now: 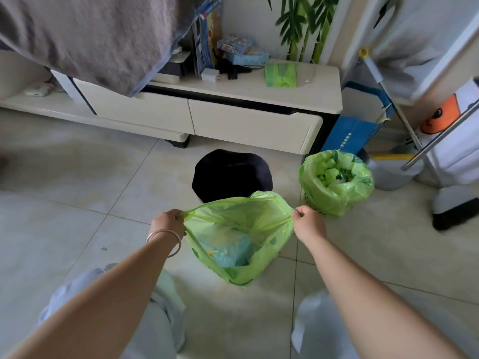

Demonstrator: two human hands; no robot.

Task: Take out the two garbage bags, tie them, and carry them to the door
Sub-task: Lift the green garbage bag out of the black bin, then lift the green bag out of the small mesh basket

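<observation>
Looks like someone's living room at home. There's a low cream TV cabinet [233, 117] with drawers and random clutter on top, a grey blanket [85, 35] draped over something, bamboo wall decor [303, 22], pale tiled floor [77, 177], plus a mop [383, 81] and a blue paper bag [350, 136] shoved in the corner.
</observation>
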